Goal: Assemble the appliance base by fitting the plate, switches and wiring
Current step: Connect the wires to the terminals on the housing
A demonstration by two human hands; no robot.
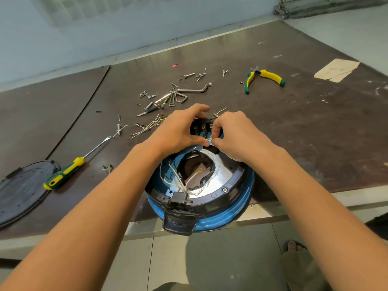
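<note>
Two bare forearms stretched forward and converging; left grip [178,131] and right grip [237,134] nearly touching, fingers curled, thumbs pinched inward.

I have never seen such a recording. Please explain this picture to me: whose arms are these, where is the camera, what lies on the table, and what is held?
There is no machine here: a person works with bare hands. The single picture comes from a camera worn on the head, looking forward and down, so the arms reach in from below. On the dark table stands a round blue appliance base, open, with white wires inside. The left hand grips a black switch block with brass terminals at the base's far rim; the right hand pinches the same block. Around lie a screwdriver, pliers, hex keys, loose screws, and a black round plate at the left.
</note>
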